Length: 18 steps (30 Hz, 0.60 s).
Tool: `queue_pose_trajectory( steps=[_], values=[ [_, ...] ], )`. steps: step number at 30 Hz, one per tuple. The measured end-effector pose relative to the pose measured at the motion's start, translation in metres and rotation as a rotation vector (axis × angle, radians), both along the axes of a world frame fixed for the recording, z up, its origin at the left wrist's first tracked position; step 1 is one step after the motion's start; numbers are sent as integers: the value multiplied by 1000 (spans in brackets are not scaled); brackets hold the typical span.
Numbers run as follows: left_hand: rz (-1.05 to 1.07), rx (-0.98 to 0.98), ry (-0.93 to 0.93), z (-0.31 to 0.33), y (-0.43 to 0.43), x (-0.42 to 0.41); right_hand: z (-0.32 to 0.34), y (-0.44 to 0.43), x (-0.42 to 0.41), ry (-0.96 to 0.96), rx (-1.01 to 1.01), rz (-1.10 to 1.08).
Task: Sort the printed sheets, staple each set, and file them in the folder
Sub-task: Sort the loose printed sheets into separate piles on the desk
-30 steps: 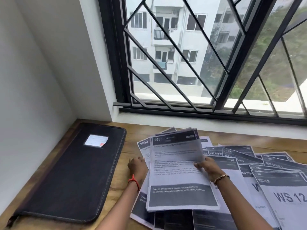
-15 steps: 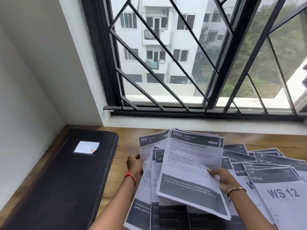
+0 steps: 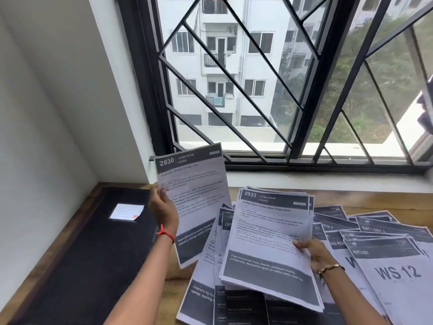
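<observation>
- The body text on every printed page is blurred; only headings read, such as "2930 LIVING ROOM", "2933 LIVING ROOM", "KITCHEN" and "WS 12".
- The loose sheets point(image 3: 389, 273) fanned over the right side of the table overlap so much that most show only a dark header strip. The nearest ones are cut off by the bottom and right edges of the view.
- The fingers of both hands are hidden behind the paper they hold.
- The black folder point(image 3: 89, 259) lies closed and flat on the left of the wooden table point(image 3: 379, 195), against the white wall. It has a small white label point(image 3: 126, 212) on its cover, and its near end runs out of view.
- Beyond the table, a black diagonal window grille point(image 3: 236, 78) stands in front of a white apartment building and trees.
- The left hand point(image 3: 164, 214), with a red thread point(image 3: 165, 234) at the wrist, is raised above the folder's right edge. It pinches the left edge of a single sheet headed 2930 point(image 3: 196, 198), thumb on the front, holding it upright and tilted.
- The right hand point(image 3: 312, 253), wearing a bracelet point(image 3: 330, 268), grips the right edge of a stack headed 2933 point(image 3: 269, 240), thumb pressed on top. The stack is lifted at a slant over the spread pages, just right of the raised sheet.
</observation>
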State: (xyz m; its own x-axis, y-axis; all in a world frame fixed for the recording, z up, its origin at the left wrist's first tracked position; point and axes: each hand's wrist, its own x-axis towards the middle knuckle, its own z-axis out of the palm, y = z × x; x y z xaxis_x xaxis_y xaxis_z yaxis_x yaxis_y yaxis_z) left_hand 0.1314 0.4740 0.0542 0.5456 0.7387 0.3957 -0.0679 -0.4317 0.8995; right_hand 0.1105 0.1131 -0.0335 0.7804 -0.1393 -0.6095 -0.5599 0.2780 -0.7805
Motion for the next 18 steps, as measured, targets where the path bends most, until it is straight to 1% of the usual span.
queue_pose_trajectory(
  steps=[3, 8, 11, 13, 15, 18],
  values=[
    [82, 5, -98, 22, 18, 6, 3, 1, 2, -15, -53, -3],
    [135, -50, -136, 42, 39, 4, 8, 6, 2, -48, -74, -27],
    [151, -97, -107, 50, 43, -1, 13, 7, 1, -68, -79, -28],
    [146, -160, -52, 50, 45, -2, 20, 9, -2, -79, -74, -22],
    [166, -218, -37, 53, 44, -6, 25, 10, -4, -92, -68, -9],
    [232, -198, -142, 60, 41, -15, 28, 10, -7, -113, -58, -21]
  ],
)
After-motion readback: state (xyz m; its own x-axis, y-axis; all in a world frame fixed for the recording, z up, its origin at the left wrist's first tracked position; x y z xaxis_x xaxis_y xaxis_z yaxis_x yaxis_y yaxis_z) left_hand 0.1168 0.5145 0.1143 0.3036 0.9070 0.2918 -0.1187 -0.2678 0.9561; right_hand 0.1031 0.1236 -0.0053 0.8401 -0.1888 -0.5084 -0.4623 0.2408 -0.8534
